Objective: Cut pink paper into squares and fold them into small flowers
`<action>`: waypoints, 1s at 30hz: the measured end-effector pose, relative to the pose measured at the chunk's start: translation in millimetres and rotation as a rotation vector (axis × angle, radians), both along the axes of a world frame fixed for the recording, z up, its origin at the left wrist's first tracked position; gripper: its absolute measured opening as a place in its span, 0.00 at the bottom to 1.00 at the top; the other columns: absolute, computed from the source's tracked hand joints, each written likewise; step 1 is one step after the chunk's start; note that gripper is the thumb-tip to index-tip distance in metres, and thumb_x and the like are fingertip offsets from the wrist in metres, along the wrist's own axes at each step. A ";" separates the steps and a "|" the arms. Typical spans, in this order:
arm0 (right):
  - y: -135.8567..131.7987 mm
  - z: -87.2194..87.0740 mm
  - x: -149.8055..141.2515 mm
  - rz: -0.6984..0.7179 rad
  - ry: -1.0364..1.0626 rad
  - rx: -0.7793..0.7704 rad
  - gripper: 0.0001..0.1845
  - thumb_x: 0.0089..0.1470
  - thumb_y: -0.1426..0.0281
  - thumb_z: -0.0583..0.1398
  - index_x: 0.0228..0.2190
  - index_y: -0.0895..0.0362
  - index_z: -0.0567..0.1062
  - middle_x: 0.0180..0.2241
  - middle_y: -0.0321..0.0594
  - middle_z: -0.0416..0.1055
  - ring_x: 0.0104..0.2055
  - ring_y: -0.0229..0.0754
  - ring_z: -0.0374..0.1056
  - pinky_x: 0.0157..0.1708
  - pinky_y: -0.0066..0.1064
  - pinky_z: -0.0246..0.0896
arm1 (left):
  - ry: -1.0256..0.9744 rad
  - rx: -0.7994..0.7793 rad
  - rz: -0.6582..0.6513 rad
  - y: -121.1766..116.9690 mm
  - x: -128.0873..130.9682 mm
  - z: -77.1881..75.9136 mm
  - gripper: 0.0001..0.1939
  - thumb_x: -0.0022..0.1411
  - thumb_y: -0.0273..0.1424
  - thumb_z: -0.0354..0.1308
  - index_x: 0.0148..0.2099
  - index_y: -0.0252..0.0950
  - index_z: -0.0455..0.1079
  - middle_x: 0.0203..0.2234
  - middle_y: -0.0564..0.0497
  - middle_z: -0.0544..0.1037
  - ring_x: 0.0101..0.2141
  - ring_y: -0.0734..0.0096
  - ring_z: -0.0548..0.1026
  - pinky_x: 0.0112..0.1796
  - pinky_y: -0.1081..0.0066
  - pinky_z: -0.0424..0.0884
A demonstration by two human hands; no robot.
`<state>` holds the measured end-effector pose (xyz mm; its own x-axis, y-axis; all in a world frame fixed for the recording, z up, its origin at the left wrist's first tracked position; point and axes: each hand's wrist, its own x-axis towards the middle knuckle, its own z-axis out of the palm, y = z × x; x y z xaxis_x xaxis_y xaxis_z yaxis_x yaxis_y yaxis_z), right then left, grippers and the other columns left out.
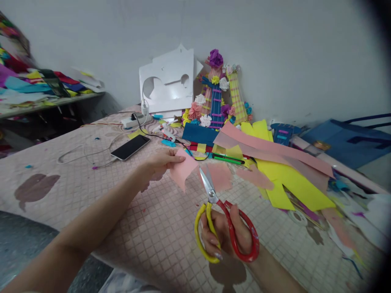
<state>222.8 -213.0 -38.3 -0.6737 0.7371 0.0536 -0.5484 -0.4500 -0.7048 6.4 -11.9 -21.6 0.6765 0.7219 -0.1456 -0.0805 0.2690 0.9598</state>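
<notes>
My left hand (166, 159) pinches the upper left part of a small piece of pink paper (182, 171) and holds it up over the table. With my right hand (227, 232) I grip a pair of scissors (211, 195) that has one yellow and one red handle loop. Its blades are slightly parted and point up toward the paper's right edge; whether they touch it I cannot tell. More pink paper pieces (218, 176) lie on the tablecloth just behind the blades.
A phone (131, 147) lies at left by a power strip (136, 121) and cables. A glue gun (166, 132), a green cutter knife (227, 158), pink strips (275, 152) and yellow paper (281, 183) lie beyond my hands. Paper-flower decorations (216, 101) stand against the wall.
</notes>
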 end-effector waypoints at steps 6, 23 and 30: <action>-0.2 -2.0 1.2 0.019 0.017 -0.012 0.40 0.51 0.38 0.44 0.38 0.62 0.69 0.22 0.33 0.59 0.18 0.33 0.57 0.18 0.25 0.51 | -0.013 -0.018 0.050 4.4 -2.4 -3.6 0.16 0.46 0.34 0.70 0.35 0.31 0.73 0.28 0.48 0.78 0.26 0.72 0.75 0.29 0.74 0.70; -1.2 -1.0 2.2 0.046 -0.001 -0.051 0.39 0.51 0.38 0.44 0.37 0.61 0.68 0.21 0.32 0.60 0.17 0.32 0.56 0.18 0.25 0.51 | 0.015 0.012 -0.097 -1.5 -0.1 4.2 0.15 0.46 0.35 0.69 0.33 0.30 0.74 0.28 0.46 0.79 0.28 0.70 0.76 0.32 0.72 0.71; -2.7 -2.1 3.6 0.054 -0.018 -0.051 0.38 0.51 0.39 0.45 0.38 0.61 0.67 0.21 0.33 0.61 0.17 0.32 0.57 0.18 0.25 0.52 | 0.035 0.063 -0.150 -4.0 0.0 5.5 0.13 0.47 0.35 0.69 0.33 0.32 0.76 0.30 0.46 0.79 0.29 0.70 0.76 0.34 0.72 0.71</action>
